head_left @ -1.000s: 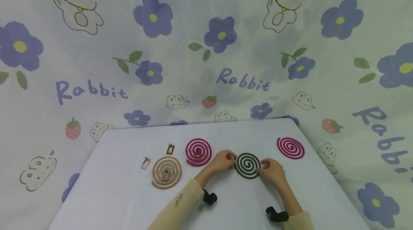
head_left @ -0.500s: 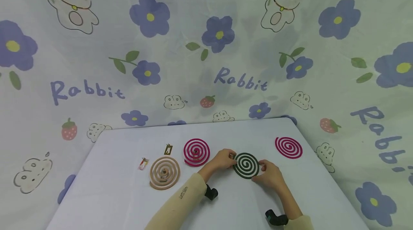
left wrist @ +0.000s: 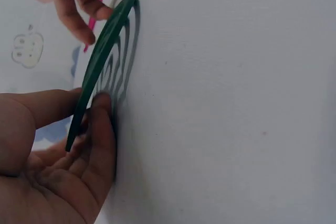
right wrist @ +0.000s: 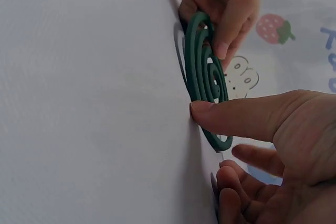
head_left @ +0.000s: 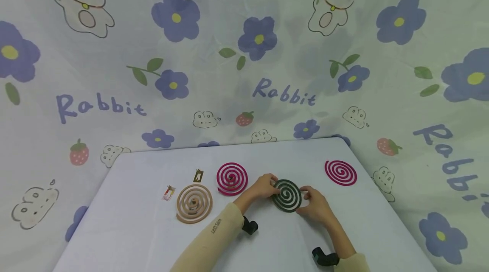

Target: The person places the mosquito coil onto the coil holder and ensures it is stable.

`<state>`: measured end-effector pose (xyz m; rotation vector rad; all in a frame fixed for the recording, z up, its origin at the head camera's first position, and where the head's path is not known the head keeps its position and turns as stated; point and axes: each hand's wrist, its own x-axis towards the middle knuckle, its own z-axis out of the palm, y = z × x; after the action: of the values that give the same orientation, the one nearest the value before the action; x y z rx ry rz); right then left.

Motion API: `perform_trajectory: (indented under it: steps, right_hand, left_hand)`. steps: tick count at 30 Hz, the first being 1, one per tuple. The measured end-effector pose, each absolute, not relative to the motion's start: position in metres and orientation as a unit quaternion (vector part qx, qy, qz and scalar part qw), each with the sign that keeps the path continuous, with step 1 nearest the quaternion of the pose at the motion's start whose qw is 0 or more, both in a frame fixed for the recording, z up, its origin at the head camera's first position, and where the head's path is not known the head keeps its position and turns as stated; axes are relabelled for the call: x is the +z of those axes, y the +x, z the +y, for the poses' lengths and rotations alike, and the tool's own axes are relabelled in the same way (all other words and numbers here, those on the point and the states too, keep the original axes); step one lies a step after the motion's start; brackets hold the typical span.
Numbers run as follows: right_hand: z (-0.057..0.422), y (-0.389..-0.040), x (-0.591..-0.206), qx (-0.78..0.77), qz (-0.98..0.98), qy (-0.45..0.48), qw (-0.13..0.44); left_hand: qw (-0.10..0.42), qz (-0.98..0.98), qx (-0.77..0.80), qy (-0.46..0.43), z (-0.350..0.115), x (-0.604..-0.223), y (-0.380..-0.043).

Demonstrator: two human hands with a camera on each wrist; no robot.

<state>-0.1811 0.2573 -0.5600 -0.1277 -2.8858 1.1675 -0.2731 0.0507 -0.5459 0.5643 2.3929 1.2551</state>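
A dark green mosquito coil (head_left: 286,195) is raised at a tilt over the white table, its shadow showing beneath it in the left wrist view. My left hand (head_left: 263,186) pinches its left edge, thumb on the upper face (left wrist: 94,72) and fingers underneath. On the opposite side, my right hand (head_left: 316,207) has its thumb against the coil's near edge. The other fingers of that hand are spread apart from the thumb, off the coil in the right wrist view (right wrist: 247,129). Left of the left hand lies a magenta coil (head_left: 231,178).
A tan coil (head_left: 194,204) lies further left. Behind it is a small brass-coloured metal piece (head_left: 198,175), with a small red-and-white packet (head_left: 169,193) to its left. Another magenta coil (head_left: 341,173) lies at the back right of the table (head_left: 126,238). A patterned cloth hangs behind.
The green coil has shifted slightly left and tilted up in my left hand. My right thumb has moved from the coil's right side down to its near edge.
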Motion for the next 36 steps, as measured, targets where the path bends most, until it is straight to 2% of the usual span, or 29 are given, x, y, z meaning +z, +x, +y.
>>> perform_trajectory:
  steps: [6,13,19,26,36]
  right_hand:
    - [0.256,-0.181,-0.565,0.381,-0.923,-0.049,0.001]
    - [0.252,-0.180,-0.563,0.470,-0.882,-0.037,-0.026]
    - [0.238,-0.178,-0.560,0.573,-0.818,-0.048,-0.027]
    - [0.218,-0.178,-0.558,0.614,-0.788,-0.051,-0.012]
    - [0.205,-0.175,-0.554,0.657,-0.752,-0.025,-0.047]
  left_hand:
    - [0.212,0.807,0.523,0.175,0.043,-0.555,-0.266]
    - [0.203,0.771,0.587,0.140,0.035,-0.559,-0.254]
    - [0.206,0.736,0.634,0.119,0.028,-0.561,-0.246]
    - [0.197,0.724,0.653,0.107,0.017,-0.562,-0.240]
    - [0.204,0.690,0.689,0.086,-0.004,-0.559,-0.228]
